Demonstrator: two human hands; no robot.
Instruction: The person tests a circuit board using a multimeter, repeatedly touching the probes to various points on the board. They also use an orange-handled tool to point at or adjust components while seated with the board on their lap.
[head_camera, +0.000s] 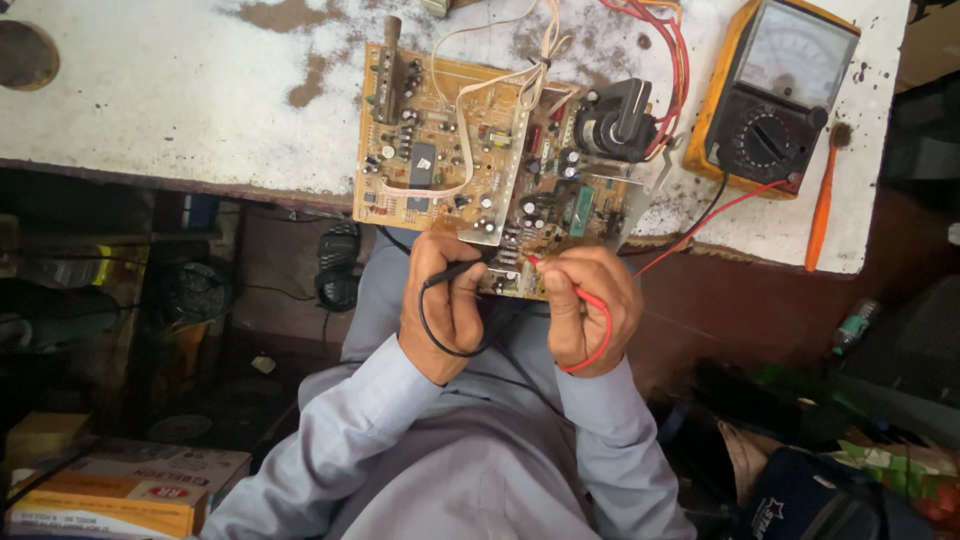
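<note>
We are pressing a black probe (452, 272), pinched in our left hand (440, 305), and a red probe (560, 280), pinched in our right hand (590, 310), onto the near edge of the stiff, seemingly fragile circuit board (470, 160) overhanging the table (150, 90), left of the yellow multimeter (770, 95).

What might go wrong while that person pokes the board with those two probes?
The circuit board juts over the table edge, so pressure could tip it. The left hand with the black probe and the right hand with the red probe work close together; a slip could bridge crowded parts.
</note>
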